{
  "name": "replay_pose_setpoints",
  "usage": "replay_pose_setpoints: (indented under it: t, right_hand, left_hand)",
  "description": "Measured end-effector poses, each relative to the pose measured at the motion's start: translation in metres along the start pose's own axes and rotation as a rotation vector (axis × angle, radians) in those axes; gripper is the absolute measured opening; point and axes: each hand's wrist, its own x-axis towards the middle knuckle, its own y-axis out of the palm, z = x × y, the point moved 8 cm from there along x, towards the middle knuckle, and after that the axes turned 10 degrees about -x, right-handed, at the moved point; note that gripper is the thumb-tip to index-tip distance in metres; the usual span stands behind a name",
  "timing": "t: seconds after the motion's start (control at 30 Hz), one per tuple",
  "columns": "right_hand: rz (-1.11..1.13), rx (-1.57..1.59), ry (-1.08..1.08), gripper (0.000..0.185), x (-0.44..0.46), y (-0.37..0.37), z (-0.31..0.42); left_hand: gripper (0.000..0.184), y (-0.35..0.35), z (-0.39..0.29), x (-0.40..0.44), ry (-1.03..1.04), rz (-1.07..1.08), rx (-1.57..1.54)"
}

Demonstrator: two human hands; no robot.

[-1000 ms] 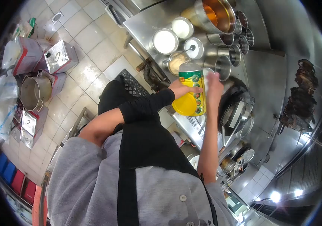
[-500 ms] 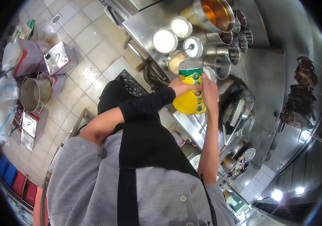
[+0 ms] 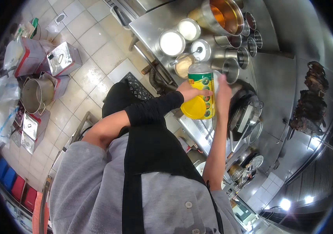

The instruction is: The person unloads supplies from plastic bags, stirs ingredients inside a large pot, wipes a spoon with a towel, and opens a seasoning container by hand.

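My left hand (image 3: 191,92), with a black sleeve on the forearm, grips a yellow and green canister (image 3: 201,81) with fingers laid across its label. A round yellow lid (image 3: 193,108) shows just below that hand, against the canister's side; whether it is attached is unclear. The canister's pale greyish end points toward the metal pots. To the right of the canister, my right hand (image 3: 224,93) is raised and slightly apart from it. Motion smears its fingers, so their pose is unclear. A container of beige contents (image 3: 183,67) stands just beyond the canister.
White-filled containers (image 3: 172,43) and a large pot of orange liquid (image 3: 223,17) stand on the steel counter (image 3: 147,24). A dark wok (image 3: 244,95) sits to the right. Metal tins (image 3: 63,58) and a two-handled pot (image 3: 36,95) stand on the tiled floor at left.
My right hand has come off the canister's right side and moved slightly right, now blurred. My left hand keeps its hold on the canister. The whole view has shifted slightly.
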Motion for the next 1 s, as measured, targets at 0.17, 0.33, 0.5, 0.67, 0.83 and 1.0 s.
replay_pose_setpoints:
  t: [0.17, 0.33, 0.5, 0.67, 0.83, 1.0]
  right_hand:
    - [-0.045, 0.162, 0.067, 0.066, 0.008, 0.011, -0.016]
    - [0.011, -0.044, 0.064, 0.073, 0.010, 0.003, -0.012]
    - [0.024, 0.203, 0.024, 0.071, 0.014, 0.012, -0.033]
    - [0.145, -0.161, -0.066, 0.068, 0.006, 0.010, -0.003]
    - [0.040, -0.110, -0.041, 0.067, 0.003, 0.012, -0.010]
    - [0.214, -0.095, 0.034, 0.072, 0.009, 0.011, -0.015]
  left_hand:
    - [0.042, -0.002, 0.006, 0.004, -0.010, 0.005, -0.027]
    - [0.046, -0.001, 0.003, 0.003, -0.010, 0.001, 0.078]
    - [0.046, 0.000, -0.002, -0.001, 0.002, -0.010, 0.052]
    - [0.048, 0.001, -0.001, 0.000, -0.012, -0.021, 0.038]
    - [0.047, -0.001, 0.003, 0.001, -0.043, -0.016, -0.051]
    - [0.048, -0.005, 0.007, 0.001, -0.053, -0.022, 0.025]
